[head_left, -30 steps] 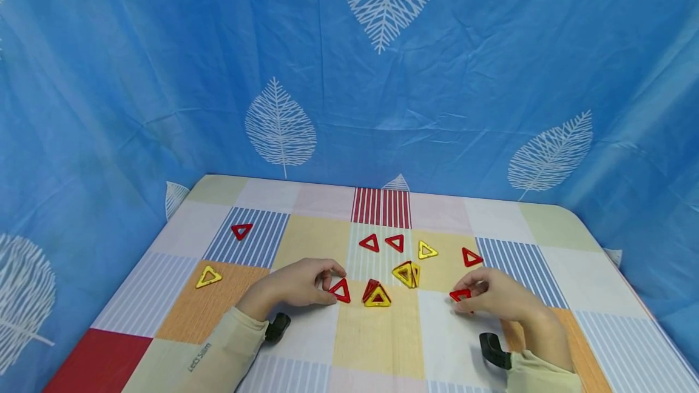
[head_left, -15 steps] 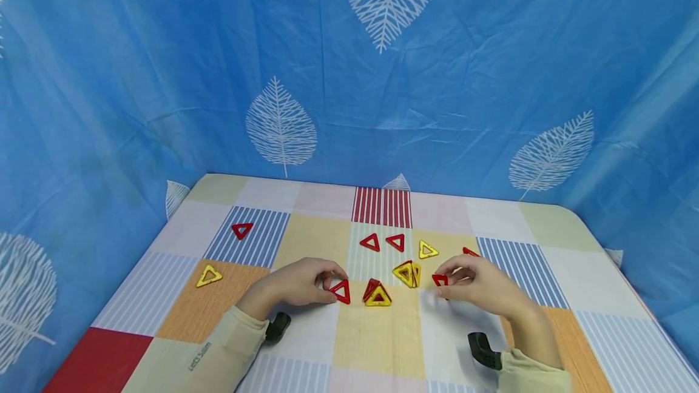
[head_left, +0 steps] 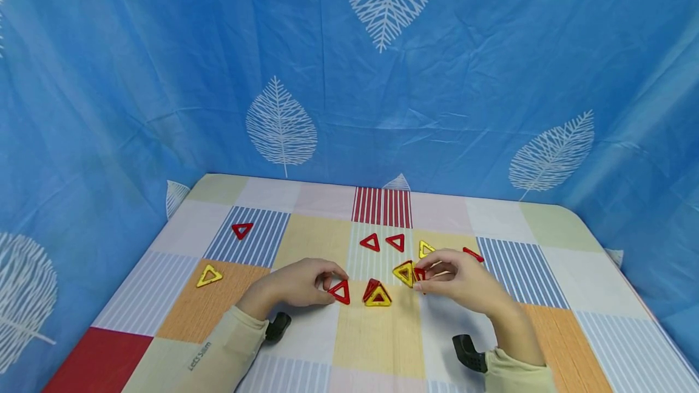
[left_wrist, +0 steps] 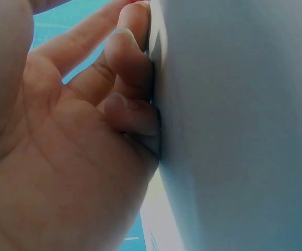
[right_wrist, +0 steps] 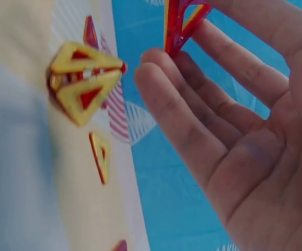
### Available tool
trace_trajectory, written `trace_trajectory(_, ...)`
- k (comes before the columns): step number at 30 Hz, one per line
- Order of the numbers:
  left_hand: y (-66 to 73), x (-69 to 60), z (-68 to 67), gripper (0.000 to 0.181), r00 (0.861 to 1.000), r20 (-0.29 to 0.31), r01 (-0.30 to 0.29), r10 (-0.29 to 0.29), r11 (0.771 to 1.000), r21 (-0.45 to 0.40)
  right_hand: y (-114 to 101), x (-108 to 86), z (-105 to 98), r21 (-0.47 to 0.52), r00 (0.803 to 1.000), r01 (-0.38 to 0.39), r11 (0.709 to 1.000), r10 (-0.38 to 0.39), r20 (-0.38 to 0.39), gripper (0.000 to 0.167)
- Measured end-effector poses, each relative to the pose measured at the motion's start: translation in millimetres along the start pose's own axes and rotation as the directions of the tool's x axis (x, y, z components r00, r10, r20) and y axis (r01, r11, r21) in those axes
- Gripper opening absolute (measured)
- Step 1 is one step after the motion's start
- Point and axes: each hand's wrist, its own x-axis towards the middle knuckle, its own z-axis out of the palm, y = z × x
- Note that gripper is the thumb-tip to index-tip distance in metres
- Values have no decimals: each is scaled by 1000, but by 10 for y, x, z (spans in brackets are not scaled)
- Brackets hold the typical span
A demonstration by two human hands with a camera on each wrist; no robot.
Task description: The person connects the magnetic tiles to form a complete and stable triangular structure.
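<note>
I'm well short of the table's [head_left: 377, 344] back edge [head_left: 327, 188], left hand [head_left: 300, 282] pinching a red triangle [head_left: 346, 293]; right hand [head_left: 459, 279], pinching another triangle [right_wrist: 173, 31], is now nearer the yellow pyramid [head_left: 400, 276].

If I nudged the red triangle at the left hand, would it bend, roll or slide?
The red triangle is probably stiff: its frame edges look straight. It's likely light, given the open middle. Its flat, three-cornered shape suggests sliding, not rolling.

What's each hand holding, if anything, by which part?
Left hand: a red triangle tile, near its left corner. Right hand: a second red triangle tile, by its right side; exact contact hidden.
</note>
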Motion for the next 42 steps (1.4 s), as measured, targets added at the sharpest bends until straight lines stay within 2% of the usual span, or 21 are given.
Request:
trace_trajectory(5,-5,10,4,34,1000,-2,2,-2,1000,4,-44,51,98,43,999,44,998,-45,25,37)
trace_trajectory(10,-15,15,10,34,1000,-2,5,-5,1000,8,-77,104,204,35,997,70,997,-71,29,33)
trace_trajectory(17,-32,17,15,34,1000,0,13,-13,1000,11,-117,171,357,-1,996,87,996,-87,20,34)
trace_trajectory(30,-49,27,15,34,1000,-3,3,-3,1000,11,-181,253,597,75,996,77,994,-80,46,36)
trace_trajectory(35,-54,26,23,34,1000,-7,11,-11,1000,20,-185,292,722,119,991,116,986,-123,53,36)
trace_trajectory(42,-43,23,21,35,1000,-14,11,-11,1000,8,-208,319,863,111,983,155,982,-164,78,34)
